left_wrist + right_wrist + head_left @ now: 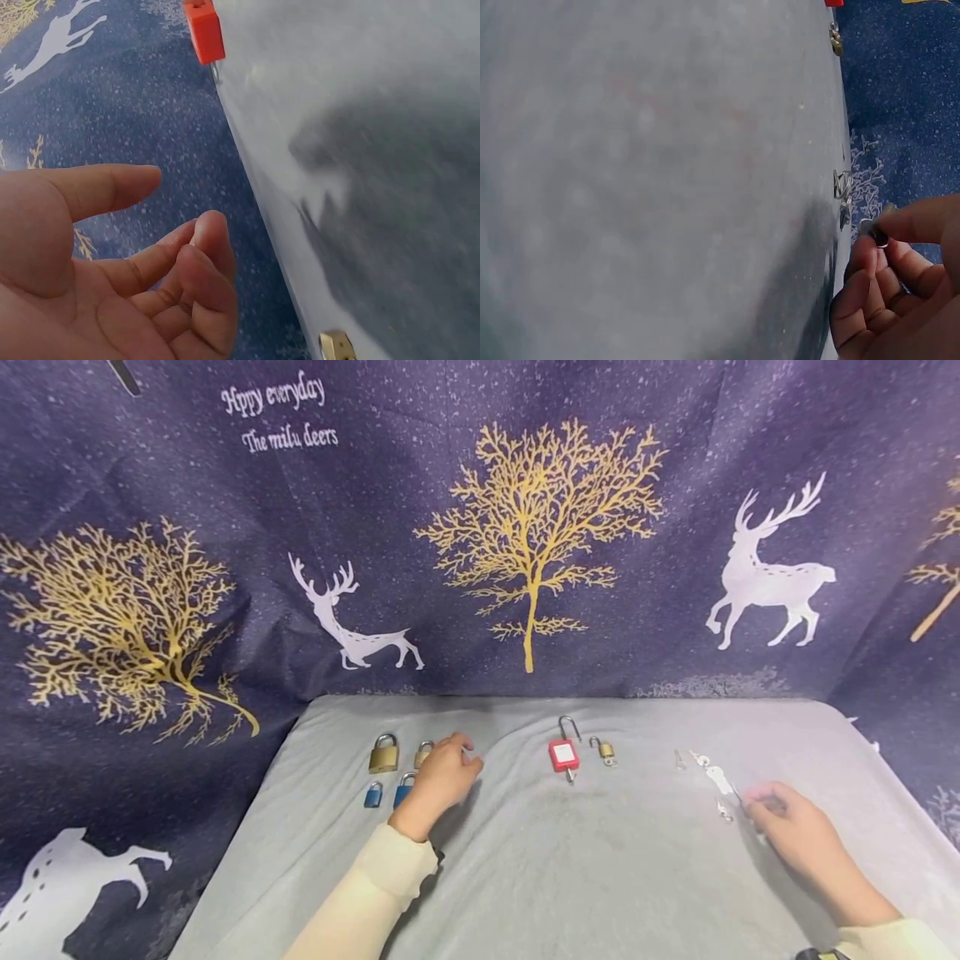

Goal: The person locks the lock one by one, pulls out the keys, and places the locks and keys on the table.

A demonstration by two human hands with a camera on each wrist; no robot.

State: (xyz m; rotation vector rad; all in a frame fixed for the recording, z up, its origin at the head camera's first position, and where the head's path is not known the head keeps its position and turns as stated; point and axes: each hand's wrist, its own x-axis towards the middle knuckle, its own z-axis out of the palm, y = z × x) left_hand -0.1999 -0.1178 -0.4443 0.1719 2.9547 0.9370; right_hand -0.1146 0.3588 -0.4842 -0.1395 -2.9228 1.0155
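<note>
My left hand [444, 772] hovers with loosely bent fingers and holds nothing. It partly covers a small brass padlock [423, 752] and a blue padlock [402, 791]. Beside them are a large brass padlock [383, 759] and a small blue padlock [372, 795]. At the right, my right hand [795, 827] pinches a small metal key [875, 234] between thumb and forefinger; most of it is hidden. Several silver keys [717, 779] lie just left of that hand. Mid-table, a red padlock [564, 756] and a tiny brass padlock [607, 750] have their shackles open.
A grey cloth [585, 868] covers the table, with slight wrinkles. Behind it hangs a dark blue curtain [465, 668] printed with gold trees and white deer. Key-like metal pieces stick out below the red and tiny brass padlocks.
</note>
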